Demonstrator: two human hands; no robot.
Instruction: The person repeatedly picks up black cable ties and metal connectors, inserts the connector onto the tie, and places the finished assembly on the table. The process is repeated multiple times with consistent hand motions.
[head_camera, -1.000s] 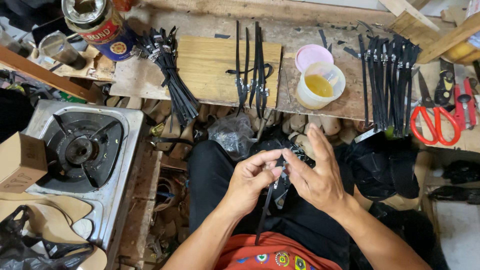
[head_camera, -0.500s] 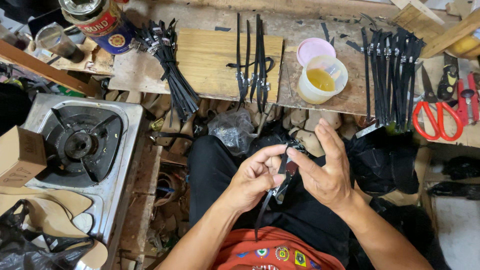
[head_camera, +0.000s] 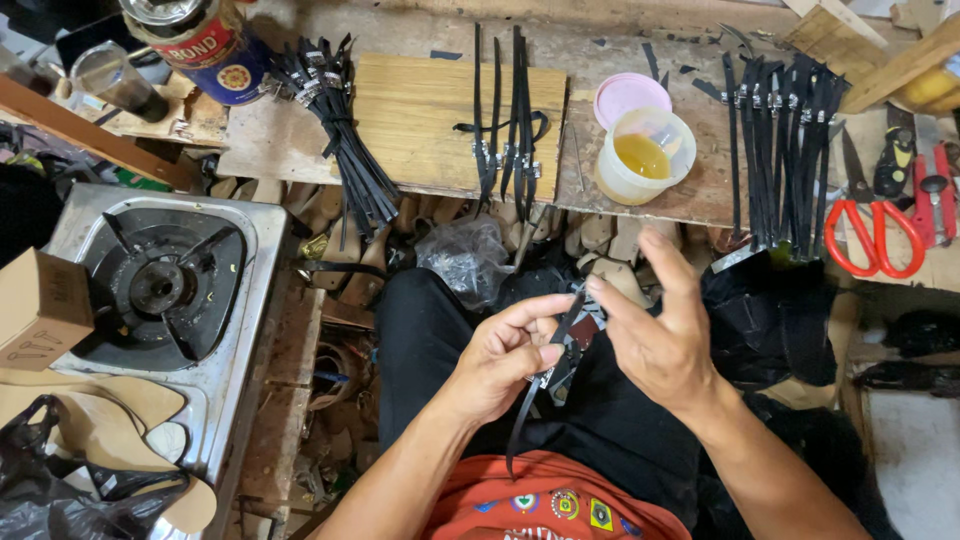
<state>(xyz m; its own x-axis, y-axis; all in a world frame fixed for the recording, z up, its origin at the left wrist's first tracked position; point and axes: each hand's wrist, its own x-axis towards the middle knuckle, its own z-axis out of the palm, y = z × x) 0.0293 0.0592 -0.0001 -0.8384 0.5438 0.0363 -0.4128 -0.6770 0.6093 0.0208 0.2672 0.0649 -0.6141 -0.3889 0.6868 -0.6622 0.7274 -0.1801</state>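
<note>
Down over the lap, both hands meet on one thin black strap (head_camera: 540, 385). The left hand (head_camera: 505, 360) pinches it between thumb and forefinger, its tail dangling toward the orange shirt (head_camera: 560, 505). The right hand (head_camera: 665, 335) is half open, fingers spread, only its fingertips (head_camera: 597, 285) touching the strap's upper end; I can't tell whether it truly grips. A small buckle or fitting seems to sit between the palms, too dark to make out.

My read is that the strap end is being worked at that fitting. Done well, the left pinch stays close to the working point so the strap can't twist, and the right fingertips guide rather than pull.

Just beyond the hands, a crumpled plastic bag (head_camera: 465, 260) lies at the bench edge. Ahead of the left hand, a few finished straps (head_camera: 505, 120) lie across a wooden board (head_camera: 420, 110), with a loose bundle of straps (head_camera: 340, 130) further left. Ahead of the right hand stands a plastic cup of yellow liquid (head_camera: 645, 155), its pink lid (head_camera: 625, 95) behind. Further right, a neat row of straps (head_camera: 785, 140), then red-handled scissors (head_camera: 880, 235). Far off to the left sit a gas burner (head_camera: 160, 285) and a glue tin (head_camera: 200, 40).
</note>
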